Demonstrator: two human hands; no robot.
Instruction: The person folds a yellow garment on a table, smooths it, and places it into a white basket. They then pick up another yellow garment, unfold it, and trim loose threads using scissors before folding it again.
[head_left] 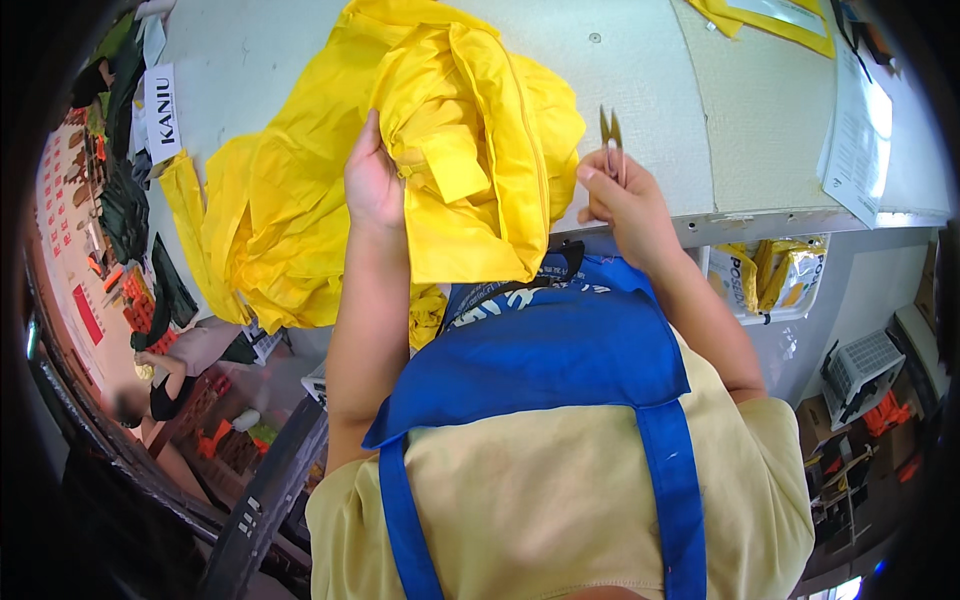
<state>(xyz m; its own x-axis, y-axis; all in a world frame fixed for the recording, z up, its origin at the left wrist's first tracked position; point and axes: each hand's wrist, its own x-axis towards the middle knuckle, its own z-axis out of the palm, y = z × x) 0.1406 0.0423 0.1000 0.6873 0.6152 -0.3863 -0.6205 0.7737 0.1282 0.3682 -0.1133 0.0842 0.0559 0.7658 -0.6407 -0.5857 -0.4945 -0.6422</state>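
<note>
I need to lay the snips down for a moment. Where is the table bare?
Bare table top lies between the yellow garment and the paper sheet, just above the right hand holding the thread snips. Another bare strip lies top left of the garment. Under the left hand it is crowded.

The yellow garment [400,170] is thin, slightly glossy cloth; the snips [611,135] brassy metal; the tabletop [640,90] matt, smooth.

Yellow garment [330,190]: glossy, crumpled, zipper exposed, heaped on table, spilling over edge toward 7 o'clock. Thread snips [610,132]: small, metal, blades pointing 12 o'clock, at garment's 3 o'clock.
</note>
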